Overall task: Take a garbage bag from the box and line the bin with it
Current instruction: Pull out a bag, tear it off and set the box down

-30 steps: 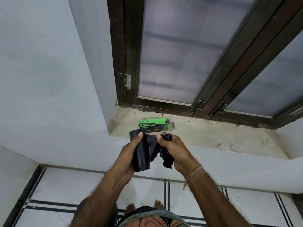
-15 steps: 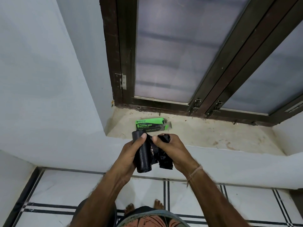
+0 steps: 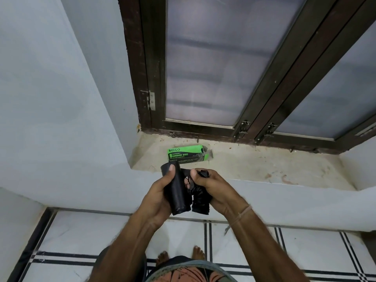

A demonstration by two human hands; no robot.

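- Roll (image 3: 176, 192) of black bags: mid-frame, upright, held in front of the sill, above the floor.
- Left hand (image 3: 157, 197) wrapped round the roll, thumb pressed on its top end.
- Bag (image 3: 200, 197), crumpled, just right of roll & joined to it by a stretched bit of plastic.
- Right hand (image 3: 213, 189) closed on the bag, thumb + fingers pinching its top.
- Box (image 3: 187, 154), green/black, lies on sill (image 3: 264, 165) just above the hands, right end flap open.
- Window (image 3: 223, 68) fills upper frame; tiled floor (image 3: 81, 231) at bottom.
- Bin: not in view.
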